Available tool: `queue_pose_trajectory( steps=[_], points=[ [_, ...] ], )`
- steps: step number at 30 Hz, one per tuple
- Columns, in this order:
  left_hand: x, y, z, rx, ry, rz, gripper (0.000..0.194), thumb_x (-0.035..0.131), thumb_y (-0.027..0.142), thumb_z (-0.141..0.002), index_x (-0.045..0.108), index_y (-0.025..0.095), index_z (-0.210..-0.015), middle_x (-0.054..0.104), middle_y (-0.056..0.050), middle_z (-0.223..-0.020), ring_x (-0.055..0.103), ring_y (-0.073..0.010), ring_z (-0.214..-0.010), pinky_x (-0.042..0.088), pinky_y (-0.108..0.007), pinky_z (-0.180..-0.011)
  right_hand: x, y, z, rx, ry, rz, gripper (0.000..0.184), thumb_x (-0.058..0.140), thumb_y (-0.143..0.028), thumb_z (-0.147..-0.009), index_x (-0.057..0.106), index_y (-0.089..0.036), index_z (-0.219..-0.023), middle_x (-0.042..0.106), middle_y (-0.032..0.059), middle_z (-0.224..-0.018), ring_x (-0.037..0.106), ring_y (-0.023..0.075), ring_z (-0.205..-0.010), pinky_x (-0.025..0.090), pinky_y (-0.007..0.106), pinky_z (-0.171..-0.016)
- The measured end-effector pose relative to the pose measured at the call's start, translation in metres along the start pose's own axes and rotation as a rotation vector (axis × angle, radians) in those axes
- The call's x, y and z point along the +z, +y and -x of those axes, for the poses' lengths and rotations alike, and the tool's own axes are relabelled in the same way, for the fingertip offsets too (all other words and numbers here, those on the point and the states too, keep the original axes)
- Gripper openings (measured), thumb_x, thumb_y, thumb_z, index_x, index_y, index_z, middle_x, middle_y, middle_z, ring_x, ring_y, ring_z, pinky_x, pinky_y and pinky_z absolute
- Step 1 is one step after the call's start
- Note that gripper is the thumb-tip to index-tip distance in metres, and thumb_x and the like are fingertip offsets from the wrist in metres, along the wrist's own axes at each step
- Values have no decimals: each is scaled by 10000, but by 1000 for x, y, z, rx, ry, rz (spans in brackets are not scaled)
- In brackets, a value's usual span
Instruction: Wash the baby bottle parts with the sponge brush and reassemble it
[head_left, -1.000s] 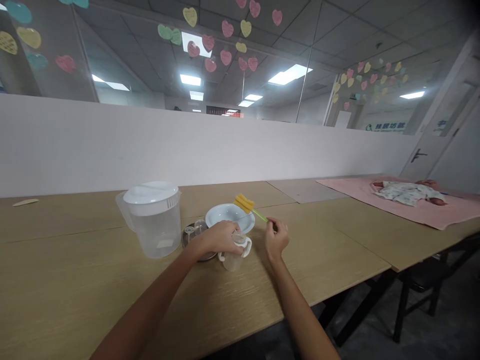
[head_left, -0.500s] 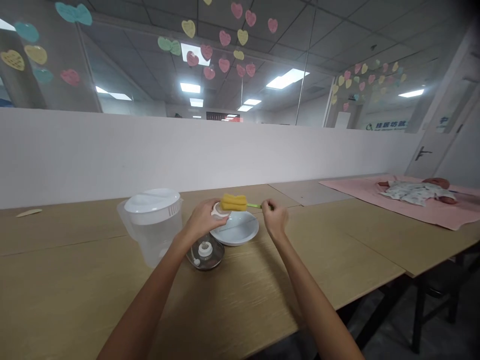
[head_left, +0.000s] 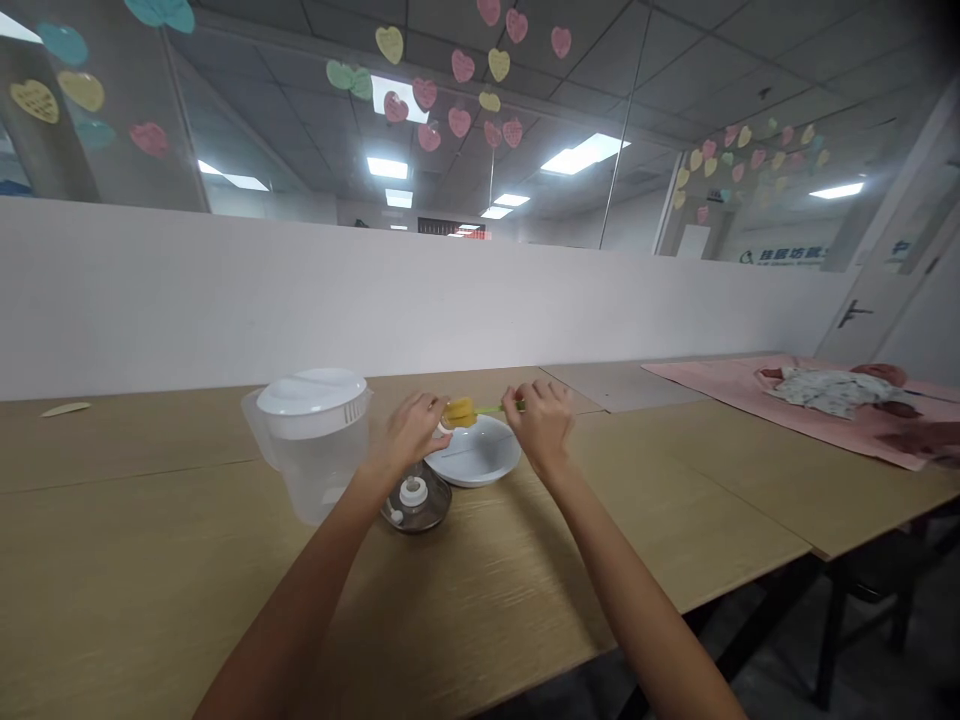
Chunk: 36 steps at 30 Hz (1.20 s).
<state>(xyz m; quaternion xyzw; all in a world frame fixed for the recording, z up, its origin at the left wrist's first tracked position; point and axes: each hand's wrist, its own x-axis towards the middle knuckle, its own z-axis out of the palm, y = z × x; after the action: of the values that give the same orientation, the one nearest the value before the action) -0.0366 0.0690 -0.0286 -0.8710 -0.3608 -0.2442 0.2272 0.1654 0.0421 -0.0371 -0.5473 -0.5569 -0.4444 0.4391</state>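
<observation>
Both hands are raised over the wooden table (head_left: 187, 560), just above a white bowl (head_left: 480, 462). The left hand (head_left: 411, 432) is closed around a small bottle (head_left: 444, 424), of which only a white edge shows past the fingers. The right hand (head_left: 537, 422) pinches the green handle of a sponge brush (head_left: 471, 410), held level; its yellow sponge head sits at the bottle's mouth, partly hidden by the left hand. How far the sponge has entered cannot be told. Below the left hand, a dark dish (head_left: 417, 505) holds a white bottle cap (head_left: 412, 491) and touches the near side of the bowl. A clear jug (head_left: 315, 445) with a white lid stands just left of the dish. Far right, a doll (head_left: 836, 387) lies on a pink mat (head_left: 720, 385).
</observation>
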Motion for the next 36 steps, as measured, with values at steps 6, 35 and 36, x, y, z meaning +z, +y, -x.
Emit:
queue_pose_trajectory(
  steps=[6,35,36],
  points=[
    [10,9,-5,1,-66,46,381,704,232,-686,580,166,-1040,594,-67,-897,535,-224,-897,441,-303,-769,1,-28,7,-139,-16,-31,295,460,-232,-855,538,-183,-575,531,25,-576,410,155,-629,191,307,-625],
    [29,-2,1,-171,26,281,442,629,140,-703,571,185,-1139,590,-89,-1082,529,-232,-1023,433,-358,-896,24,80,52,871,-408,-97,422,317,-395,-874,676,-175,-839,676,100,-840,559,212,-755,280,285,-633],
    [28,-1,-1,-234,58,361,451,651,190,-688,575,178,-1132,598,-87,-1081,544,-228,-1006,444,-351,-885,29,81,60,965,-461,-127,446,277,-386,-884,674,-182,-881,678,104,-875,571,214,-773,293,282,-619]
  ],
)
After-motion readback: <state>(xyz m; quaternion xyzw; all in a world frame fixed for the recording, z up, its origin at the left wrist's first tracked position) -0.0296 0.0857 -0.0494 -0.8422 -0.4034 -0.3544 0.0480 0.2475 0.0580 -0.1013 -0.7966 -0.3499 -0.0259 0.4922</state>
